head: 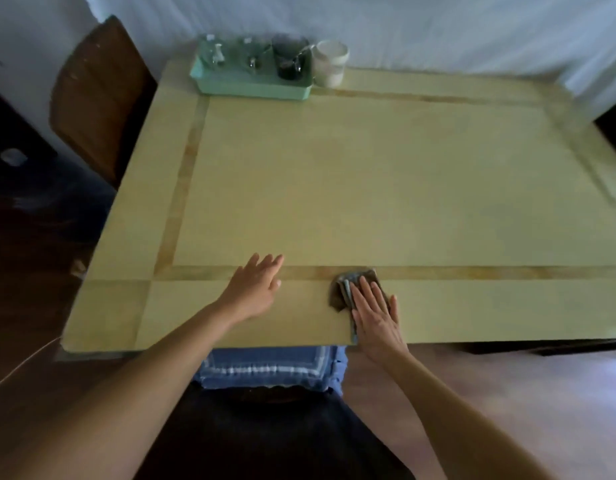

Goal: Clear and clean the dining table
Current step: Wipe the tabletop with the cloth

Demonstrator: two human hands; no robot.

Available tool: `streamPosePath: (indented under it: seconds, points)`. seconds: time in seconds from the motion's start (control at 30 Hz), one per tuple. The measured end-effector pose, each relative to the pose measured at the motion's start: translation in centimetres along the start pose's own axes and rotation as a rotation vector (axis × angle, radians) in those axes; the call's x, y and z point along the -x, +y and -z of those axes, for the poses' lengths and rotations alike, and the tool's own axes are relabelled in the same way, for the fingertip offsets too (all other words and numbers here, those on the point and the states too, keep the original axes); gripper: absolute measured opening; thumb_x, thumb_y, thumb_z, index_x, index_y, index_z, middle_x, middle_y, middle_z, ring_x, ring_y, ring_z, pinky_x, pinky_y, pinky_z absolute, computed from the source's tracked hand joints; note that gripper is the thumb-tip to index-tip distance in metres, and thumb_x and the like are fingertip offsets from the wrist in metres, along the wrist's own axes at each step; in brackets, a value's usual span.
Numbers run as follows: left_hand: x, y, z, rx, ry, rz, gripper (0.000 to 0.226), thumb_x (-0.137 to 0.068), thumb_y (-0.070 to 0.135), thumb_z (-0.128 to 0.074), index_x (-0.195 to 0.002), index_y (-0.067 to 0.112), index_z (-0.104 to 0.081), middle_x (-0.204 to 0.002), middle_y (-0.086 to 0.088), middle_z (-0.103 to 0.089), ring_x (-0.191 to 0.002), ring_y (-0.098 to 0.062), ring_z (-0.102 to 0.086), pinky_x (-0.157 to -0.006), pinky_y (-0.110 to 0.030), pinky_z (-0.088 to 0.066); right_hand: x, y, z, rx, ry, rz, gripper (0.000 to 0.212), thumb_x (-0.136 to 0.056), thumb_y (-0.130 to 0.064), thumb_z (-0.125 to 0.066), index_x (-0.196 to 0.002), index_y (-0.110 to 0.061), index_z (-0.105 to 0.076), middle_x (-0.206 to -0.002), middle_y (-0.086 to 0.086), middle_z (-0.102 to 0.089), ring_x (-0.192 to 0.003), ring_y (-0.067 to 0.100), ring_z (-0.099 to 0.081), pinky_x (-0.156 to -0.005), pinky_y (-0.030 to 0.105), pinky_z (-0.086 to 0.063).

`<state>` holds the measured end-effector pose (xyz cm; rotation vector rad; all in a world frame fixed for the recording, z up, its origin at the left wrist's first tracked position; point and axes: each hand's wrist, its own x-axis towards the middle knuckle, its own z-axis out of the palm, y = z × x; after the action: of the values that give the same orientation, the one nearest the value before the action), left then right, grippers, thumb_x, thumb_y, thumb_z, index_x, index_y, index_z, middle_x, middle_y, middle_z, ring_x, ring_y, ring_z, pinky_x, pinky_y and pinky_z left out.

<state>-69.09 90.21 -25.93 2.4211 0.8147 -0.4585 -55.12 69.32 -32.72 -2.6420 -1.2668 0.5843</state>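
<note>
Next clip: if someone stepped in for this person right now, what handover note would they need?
Left hand: open, fingers straight, low over the table near its front edge; contact unclear.
Right hand: open, pressing flat on the cloth by the front edge.
Tray holding glasses sits at the far left corner, white cup just right of it.
Done: glasses gathered in the tray.
Left: probably finish wiping, then carry off tray and cup.
</note>
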Motion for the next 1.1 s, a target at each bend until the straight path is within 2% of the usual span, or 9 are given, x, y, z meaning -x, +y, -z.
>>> streamPosePath:
  seconds: [0.27, 0.47, 0.67, 1.1]
  points:
    - [-2.1, 15.3, -7.5, -0.042, -0.038, -0.046, 0.057, -0.101, 0.028, -0.029, -0.152, 0.017, -0.003, -0.159, -0.006, -0.004, -0.147, -0.024, -0.001, -0.118, -0.04, -0.012, 2.7, 13.9, 4.3, -0.05, 0.007, -0.086, 0.051, -0.102, -0.029, -0.021, -0.149, -0.031, -0.002, -0.158, -0.007, 0.007, -0.145, 0.012, 0.011, -0.115, 0.042, 0.011]
    - [-4.7, 25.6, -11.4, -0.066, -0.001, -0.07, 0.057, -0.101, 0.03, -0.029, -0.151, 0.017, -0.005, -0.159, -0.005, -0.007, -0.146, -0.025, -0.004, -0.117, -0.04, -0.014, 4.2, 23.0, 7.3, -0.063, 0.014, -0.101, 0.052, -0.102, -0.028, -0.02, -0.149, -0.029, -0.001, -0.158, -0.006, 0.008, -0.145, 0.014, 0.013, -0.115, 0.046, 0.013]
    - [-7.5, 36.1, -14.7, -0.086, 0.001, -0.14, 0.057, -0.101, 0.031, -0.028, -0.151, 0.017, -0.004, -0.159, -0.006, -0.006, -0.147, -0.026, -0.002, -0.117, -0.04, -0.012, 5.7, 34.3, 10.6, -0.063, 0.029, -0.21, 0.052, -0.102, -0.028, -0.018, -0.149, -0.03, 0.002, -0.158, -0.007, 0.01, -0.145, 0.013, 0.012, -0.117, 0.047, 0.01]
    - [-16.3, 51.9, -19.5, -0.124, -0.042, -0.331, 0.058, -0.101, 0.031, -0.03, -0.151, 0.018, -0.005, -0.159, -0.007, -0.004, -0.147, -0.025, 0.002, -0.119, -0.039, -0.007, 6.7, 50.2, 15.3, -0.101, 0.09, -0.384, 0.052, -0.101, -0.027, -0.02, -0.149, -0.034, -0.001, -0.158, -0.01, 0.007, -0.145, 0.01, 0.01, -0.115, 0.044, 0.01]
